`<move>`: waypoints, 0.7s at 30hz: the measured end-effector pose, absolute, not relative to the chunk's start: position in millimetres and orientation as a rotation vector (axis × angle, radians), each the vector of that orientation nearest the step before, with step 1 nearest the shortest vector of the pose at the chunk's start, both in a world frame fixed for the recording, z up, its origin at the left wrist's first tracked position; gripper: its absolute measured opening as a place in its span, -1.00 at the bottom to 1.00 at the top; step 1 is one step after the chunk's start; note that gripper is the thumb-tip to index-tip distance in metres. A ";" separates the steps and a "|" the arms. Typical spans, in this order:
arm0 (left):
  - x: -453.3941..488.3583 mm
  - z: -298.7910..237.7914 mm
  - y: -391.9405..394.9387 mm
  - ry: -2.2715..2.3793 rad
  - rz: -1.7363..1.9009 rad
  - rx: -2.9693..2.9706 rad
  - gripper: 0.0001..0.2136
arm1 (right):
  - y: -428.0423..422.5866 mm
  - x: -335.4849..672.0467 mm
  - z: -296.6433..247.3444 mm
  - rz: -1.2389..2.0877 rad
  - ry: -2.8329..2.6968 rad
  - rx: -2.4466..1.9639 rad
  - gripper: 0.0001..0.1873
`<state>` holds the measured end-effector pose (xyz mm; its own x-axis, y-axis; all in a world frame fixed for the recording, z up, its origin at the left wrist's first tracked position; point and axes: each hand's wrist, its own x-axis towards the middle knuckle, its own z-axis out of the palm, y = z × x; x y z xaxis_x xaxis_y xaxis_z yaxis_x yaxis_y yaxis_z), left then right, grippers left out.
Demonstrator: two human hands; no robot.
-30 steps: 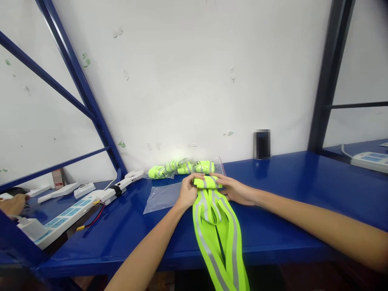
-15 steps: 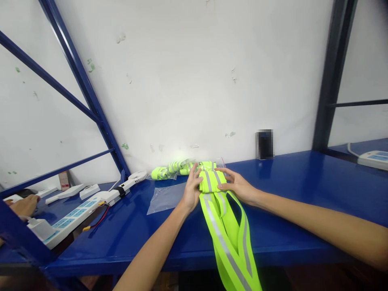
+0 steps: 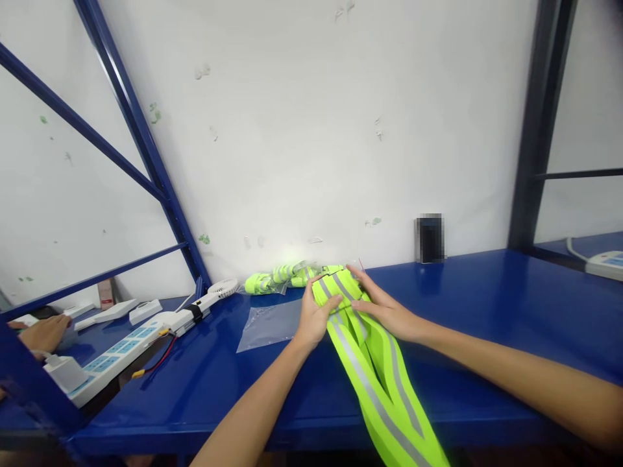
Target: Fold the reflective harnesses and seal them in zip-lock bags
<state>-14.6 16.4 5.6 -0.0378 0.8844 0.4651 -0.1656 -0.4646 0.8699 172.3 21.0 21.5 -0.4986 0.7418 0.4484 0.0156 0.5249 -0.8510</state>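
Between my hands is a neon-yellow reflective strap (image 3: 374, 389) with silver stripes, its upper part folded into a flat bundle. My left hand (image 3: 316, 311) grips the bundle's left side, thumb across the front. On the right side my right hand (image 3: 382, 305) holds it with thumb in front and fingers behind. The loose lengths hang down over the table's front edge, out of view at the bottom. A clear plastic bag (image 3: 267, 325) lies flat left of my left hand. Behind the hands are several bagged neon-yellow straps (image 3: 277, 275), partly hidden.
On the blue table (image 3: 467, 344), a dark pixelated box (image 3: 430, 239) stands against the wall. At left are a white power strip (image 3: 119, 353), a small white fan (image 3: 222, 287) and a red-black cable (image 3: 158, 360). Another person's hand (image 3: 46, 334) is beyond the blue frame.
The folded bundle has tilted and turned slightly between my hands, and my left thumb has come across its front. The hanging lengths have swung right. The view has shifted a little.
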 end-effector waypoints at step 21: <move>-12.2 5.7 8.2 0.796 1.607 1.330 -0.45 | 29.2 166.7 3.6 1.095 -1.635 -0.760 -0.58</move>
